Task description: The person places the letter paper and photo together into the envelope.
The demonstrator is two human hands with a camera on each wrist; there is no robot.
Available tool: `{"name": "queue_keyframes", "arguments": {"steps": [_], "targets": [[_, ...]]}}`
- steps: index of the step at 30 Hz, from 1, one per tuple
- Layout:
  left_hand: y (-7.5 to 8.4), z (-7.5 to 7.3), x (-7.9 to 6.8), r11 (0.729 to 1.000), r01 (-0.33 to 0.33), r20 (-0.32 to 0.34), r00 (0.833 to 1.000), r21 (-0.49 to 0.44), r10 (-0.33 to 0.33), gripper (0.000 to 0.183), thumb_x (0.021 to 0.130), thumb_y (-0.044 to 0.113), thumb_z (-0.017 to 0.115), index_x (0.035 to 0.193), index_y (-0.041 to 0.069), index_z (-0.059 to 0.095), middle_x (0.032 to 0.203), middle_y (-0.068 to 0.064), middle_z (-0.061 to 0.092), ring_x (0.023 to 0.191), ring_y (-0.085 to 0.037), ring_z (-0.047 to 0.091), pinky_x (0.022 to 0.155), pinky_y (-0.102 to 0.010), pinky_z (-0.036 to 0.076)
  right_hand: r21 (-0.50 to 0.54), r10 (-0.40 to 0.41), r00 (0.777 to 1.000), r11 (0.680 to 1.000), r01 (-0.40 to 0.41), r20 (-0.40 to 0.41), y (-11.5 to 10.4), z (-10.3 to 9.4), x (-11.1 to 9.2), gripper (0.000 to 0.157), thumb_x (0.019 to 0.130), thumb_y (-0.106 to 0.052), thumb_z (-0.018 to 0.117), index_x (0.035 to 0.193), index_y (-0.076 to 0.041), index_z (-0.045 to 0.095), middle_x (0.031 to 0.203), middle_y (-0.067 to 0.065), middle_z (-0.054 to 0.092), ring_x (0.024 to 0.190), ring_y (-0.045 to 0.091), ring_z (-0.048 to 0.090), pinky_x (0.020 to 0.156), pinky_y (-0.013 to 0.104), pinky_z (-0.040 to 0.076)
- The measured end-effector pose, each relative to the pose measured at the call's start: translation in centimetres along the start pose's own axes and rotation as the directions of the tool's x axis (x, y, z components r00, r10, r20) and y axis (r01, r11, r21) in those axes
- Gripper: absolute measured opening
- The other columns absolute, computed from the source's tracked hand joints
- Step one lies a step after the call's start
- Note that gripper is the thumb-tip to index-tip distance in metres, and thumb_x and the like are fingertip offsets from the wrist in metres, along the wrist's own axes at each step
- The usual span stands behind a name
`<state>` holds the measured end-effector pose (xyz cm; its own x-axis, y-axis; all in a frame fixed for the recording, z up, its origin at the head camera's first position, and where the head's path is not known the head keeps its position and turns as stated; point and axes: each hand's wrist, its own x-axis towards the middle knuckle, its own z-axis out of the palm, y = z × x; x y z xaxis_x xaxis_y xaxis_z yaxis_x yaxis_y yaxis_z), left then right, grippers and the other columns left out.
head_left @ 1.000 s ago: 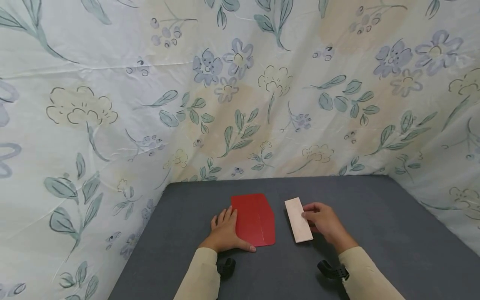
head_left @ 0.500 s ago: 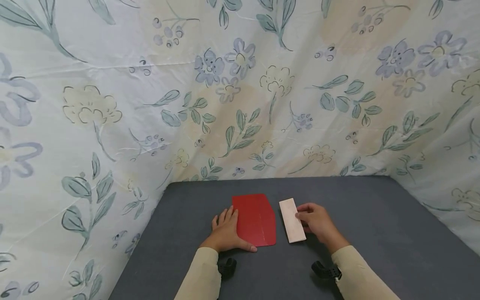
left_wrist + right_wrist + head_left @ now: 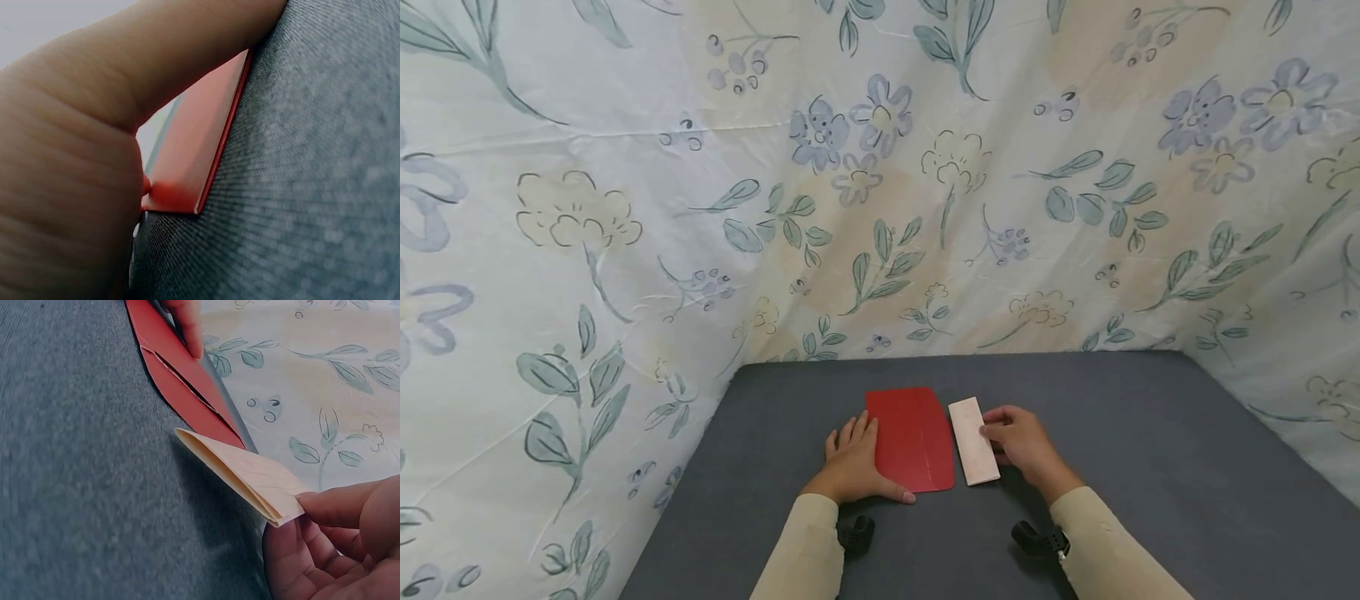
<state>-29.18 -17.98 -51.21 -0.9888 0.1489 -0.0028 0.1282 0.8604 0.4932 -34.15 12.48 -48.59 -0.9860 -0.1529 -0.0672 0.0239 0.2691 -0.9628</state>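
Note:
A red envelope (image 3: 916,437) lies flat on the dark grey table, its flap spread toward the right. My left hand (image 3: 854,468) rests along its left side, fingers spread and thumb stretched along the near edge. Just right of the flap, my right hand (image 3: 1024,443) pinches a folded piece of cream paper (image 3: 973,443) by its right edge, thumb on top. In the right wrist view the folded paper (image 3: 244,475) shows its layers and sits raised off the cloth. The slit of the envelope (image 3: 181,375) gapes a little there.
Dark grey cloth covers the table (image 3: 1120,450). Behind it and along both sides hangs a floral curtain (image 3: 880,208). A black strap (image 3: 853,533) shows at the left wrist and another black strap (image 3: 1037,537) at the right.
My right hand has carried the folded paper leftward, narrowing the gap to the envelope's flap. The left hand and the envelope have stayed in place.

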Motion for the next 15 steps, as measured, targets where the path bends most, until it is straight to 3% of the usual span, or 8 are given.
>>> {"name": "queue_keyframes", "arguments": {"steps": [15], "targets": [[-0.3, -0.4, -0.3, 1.0, 0.001, 0.015, 1.0, 0.003, -0.001, 0.145, 0.063, 0.076, 0.09, 0.172, 0.004, 0.027, 0.178, -0.017, 0.019, 0.159, -0.042, 0.017, 0.123, -0.07, 0.008, 0.005, 0.018, 1.0, 1.0, -0.018, 0.001, -0.8, 1.8, 0.7, 0.029, 0.108, -0.006, 0.066, 0.133, 0.008, 0.064, 0.119, 0.02, 0.07, 0.096, 0.029, 0.072, 0.079, 0.047, 0.063]]}}
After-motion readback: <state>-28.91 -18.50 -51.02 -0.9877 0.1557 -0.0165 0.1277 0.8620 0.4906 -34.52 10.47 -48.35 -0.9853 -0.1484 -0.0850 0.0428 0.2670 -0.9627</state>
